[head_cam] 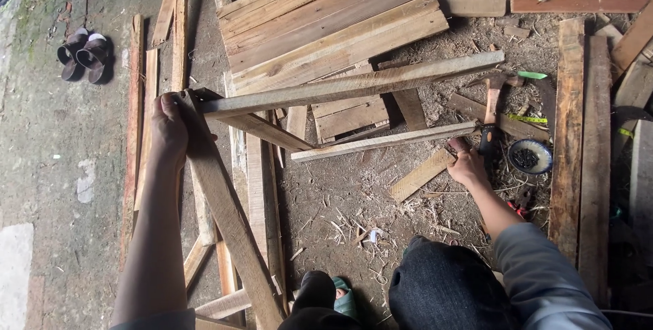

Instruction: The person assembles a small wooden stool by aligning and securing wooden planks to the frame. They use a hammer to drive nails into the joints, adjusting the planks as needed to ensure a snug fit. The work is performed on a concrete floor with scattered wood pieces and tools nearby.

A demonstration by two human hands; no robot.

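Frame point(231, 167) of rough planks stands on the dirt floor point(340, 194) in front of the person, partly built: an upright plank slants down from the top left corner, a long rail point(354, 84) runs right from that corner, a short brace angles under it, and a lower rail point(384, 141) reaches out towards the right. The left hand point(166, 123) is closed round the top corner where plank and long rail meet, steadying the frame. The right hand point(468, 165) sits just under the far end of the lower rail with its fingers curled; it seems to grip something small and dark there, though what it is cannot be made out. A hammer point(491, 109) lies just beyond that hand, and a bowl of nails point(530, 157) is beside it, with a yellow tape measure point(527, 118) near. A stack of boards point(326, 21) lies behind the frame, and a pair of sandals point(85, 55) sits well apart on the left. By the look of it, the upper corner is joined while the lower rail's far end hangs free, so more pieces are left to fix.
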